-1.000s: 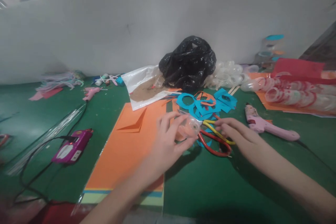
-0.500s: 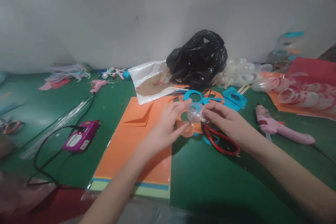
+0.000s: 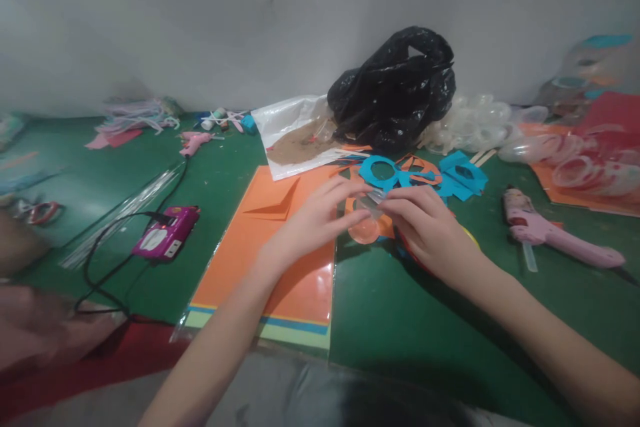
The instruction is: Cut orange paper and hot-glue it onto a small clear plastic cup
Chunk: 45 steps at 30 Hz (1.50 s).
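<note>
Between my two hands is a small clear plastic cup (image 3: 371, 199), partly hidden by the fingers. My left hand (image 3: 323, 217) closes on its left side with thumb and fingertips. The fingers of my right hand (image 3: 430, 223) are bent around its right side. Just below the cup, a round clear plastic piece (image 3: 363, 231) lies over orange paper scraps. Red-handled scissors lie under my right hand, nearly all covered by it. Cut blue paper (image 3: 383, 172) with round holes spreads out beyond the fingers.
Orange sheets (image 3: 225, 280) in a clear sleeve lie under my left forearm. A pink glue gun (image 3: 565, 237) rests at right, a smaller one (image 3: 195, 142) at back left. A purple corded box (image 3: 167, 233), black bag (image 3: 395, 93) and clear cups (image 3: 480, 123) stand around.
The view has shifted, so table items appear farther right and higher. My right hand has turned over the cup and now covers most of the red scissor handles.
</note>
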Each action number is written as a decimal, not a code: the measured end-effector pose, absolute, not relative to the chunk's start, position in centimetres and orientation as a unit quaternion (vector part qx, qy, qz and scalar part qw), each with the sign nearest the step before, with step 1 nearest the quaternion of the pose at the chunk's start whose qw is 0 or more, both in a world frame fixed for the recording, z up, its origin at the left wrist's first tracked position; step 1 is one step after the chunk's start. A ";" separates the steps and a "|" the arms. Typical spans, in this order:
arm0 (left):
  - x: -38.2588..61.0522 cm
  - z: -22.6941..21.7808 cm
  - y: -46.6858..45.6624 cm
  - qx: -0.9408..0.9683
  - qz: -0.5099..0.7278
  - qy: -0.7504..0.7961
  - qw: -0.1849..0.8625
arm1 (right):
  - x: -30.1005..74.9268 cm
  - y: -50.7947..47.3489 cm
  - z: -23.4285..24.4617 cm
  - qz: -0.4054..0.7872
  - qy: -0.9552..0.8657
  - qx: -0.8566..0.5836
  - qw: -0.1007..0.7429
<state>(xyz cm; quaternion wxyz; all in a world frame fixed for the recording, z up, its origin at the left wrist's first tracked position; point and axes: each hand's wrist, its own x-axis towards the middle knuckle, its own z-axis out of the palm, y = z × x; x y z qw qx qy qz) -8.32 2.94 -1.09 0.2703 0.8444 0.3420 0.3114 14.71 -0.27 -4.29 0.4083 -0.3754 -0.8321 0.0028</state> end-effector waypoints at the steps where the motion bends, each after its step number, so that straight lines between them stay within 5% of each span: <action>1: -8.4 -0.9 2.8 0.851 0.299 0.338 0.269 | 14.7 -0.3 -4.3 -0.004 -0.835 -0.373 0.405; 45: -9.5 1.0 1.7 0.913 0.196 0.323 0.154 | 14.1 -2.3 -2.7 0.023 -0.827 -0.411 0.384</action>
